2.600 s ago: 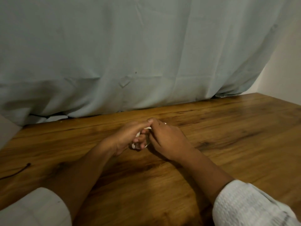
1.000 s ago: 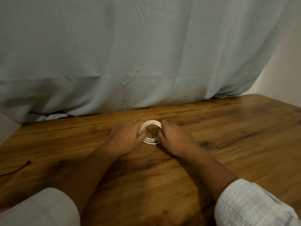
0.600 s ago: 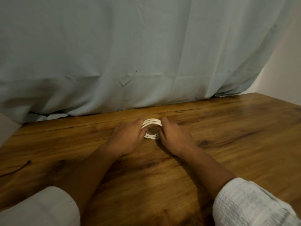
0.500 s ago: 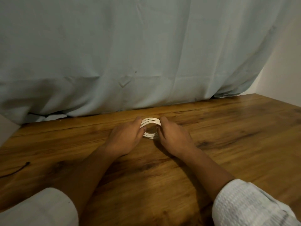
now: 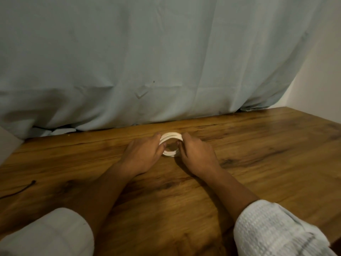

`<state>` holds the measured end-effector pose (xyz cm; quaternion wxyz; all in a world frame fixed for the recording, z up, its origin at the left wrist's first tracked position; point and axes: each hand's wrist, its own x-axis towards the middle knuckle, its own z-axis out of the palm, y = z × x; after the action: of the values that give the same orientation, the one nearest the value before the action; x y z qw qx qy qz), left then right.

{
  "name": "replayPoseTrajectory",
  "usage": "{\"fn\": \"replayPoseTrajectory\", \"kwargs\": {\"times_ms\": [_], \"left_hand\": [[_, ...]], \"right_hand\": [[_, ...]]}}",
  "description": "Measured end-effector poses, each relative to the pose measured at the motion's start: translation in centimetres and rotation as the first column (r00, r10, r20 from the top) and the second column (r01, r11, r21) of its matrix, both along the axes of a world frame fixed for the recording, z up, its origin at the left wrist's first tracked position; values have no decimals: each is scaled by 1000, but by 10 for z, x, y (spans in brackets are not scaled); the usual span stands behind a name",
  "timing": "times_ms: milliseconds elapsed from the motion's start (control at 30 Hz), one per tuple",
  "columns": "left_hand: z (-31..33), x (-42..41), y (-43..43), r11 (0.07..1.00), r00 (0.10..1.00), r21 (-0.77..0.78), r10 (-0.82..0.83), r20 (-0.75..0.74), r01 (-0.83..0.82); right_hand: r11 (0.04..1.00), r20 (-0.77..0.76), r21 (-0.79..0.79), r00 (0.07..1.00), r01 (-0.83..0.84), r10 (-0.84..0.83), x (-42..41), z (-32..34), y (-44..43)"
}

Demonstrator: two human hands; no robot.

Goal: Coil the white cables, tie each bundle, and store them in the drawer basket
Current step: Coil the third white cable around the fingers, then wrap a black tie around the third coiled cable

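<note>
The left hand (image 5: 143, 156) grips the left side of the coil (image 5: 171, 145), fingers curled round its rim with a fingertip hooked into the opening. The right hand (image 5: 198, 156) grips the right side likewise, thumb side over the top edge. Both hands are closed on the coil, which stands between them as a small ring of several white loops, its lower edge at or just above the surface (image 5: 258, 172); whether it touches cannot be told.

Against the frame 2.6 seconds back, when the hands were pressed together over a bunched bit of white cable, the cable now reads as a clear round coil held from both sides. Since a second ago the coil has tightened a little and the hands have closed in nearer each other; over the last half second almost nothing has shifted.

Outward from the hands: at 6 o'clock, bare forearms run back to white sleeves (image 5: 273, 230). At 8 o'clock, well apart, a thin dark cord (image 5: 22, 189) lies at the surface's left edge. At 12 o'clock a pale cloth (image 5: 166, 61) hangs down to the surface's far edge. No container is in view.
</note>
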<state>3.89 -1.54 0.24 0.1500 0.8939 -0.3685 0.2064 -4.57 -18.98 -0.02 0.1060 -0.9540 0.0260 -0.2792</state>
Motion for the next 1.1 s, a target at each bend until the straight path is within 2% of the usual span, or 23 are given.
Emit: {"fn": "replayPoseTrajectory", "kwargs": {"times_ms": [100, 167, 267, 333, 367, 433, 467, 533, 633, 733, 833, 967, 1033, 1100], "left_hand": [[-1, -2, -1, 998, 999, 44, 45, -22, -44], [-2, -3, 1, 999, 999, 34, 38, -33, -37], [5, -9, 11, 991, 975, -81, -123, -185, 109], [14, -17, 18, 918, 865, -345, -327, -380, 196], [21, -26, 22, 857, 759, -484, -434, -486, 180], [35, -42, 34, 759, 550, -640, -586, -595, 116], [40, -46, 39, 732, 478, -674, -630, -612, 100], [47, -51, 54, 702, 392, -708, -674, -626, 76], [54, -56, 76, 714, 293, -700, -675, -677, 29], [55, -58, 102, 723, 254, -691, -670, -697, 9], [53, -57, 129, 693, 258, -719, -686, -681, -53], [52, -60, 155, 644, 386, -755, -670, -634, -123], [54, -62, 172, 651, 469, -747, -624, -625, -131], [57, -61, 193, 620, 566, -763, -568, -598, -184]], "right_hand": [[999, -85, 9, 996, 37, -36, 1, -3, 5], [999, -88, -10, 995, 43, -44, -2, -3, 6], [1000, -78, 14, 997, -5, 6, -12, -2, 6], [984, -81, 152, 991, -94, 107, -18, -1, 5], [960, -60, 236, 983, -153, 172, -20, 0, 5], [884, 15, 371, 954, -284, 300, -24, 6, 10], [845, 44, 415, 935, -338, 352, -25, 9, 13], [786, 72, 470, 905, -402, 420, -28, 14, 23], [762, 57, 494, 890, -419, 453, -29, 14, 42], [752, 51, 487, 874, -444, 484, -27, 16, 64], [734, 34, 479, 846, -481, 533, -25, 27, 88], [696, 10, 500, 807, -516, 591, -15, 39, 117], [694, 0, 502, 803, -516, 596, -7, 40, 130], [694, -22, 519, 804, -499, 594, 0, 38, 141]]}}
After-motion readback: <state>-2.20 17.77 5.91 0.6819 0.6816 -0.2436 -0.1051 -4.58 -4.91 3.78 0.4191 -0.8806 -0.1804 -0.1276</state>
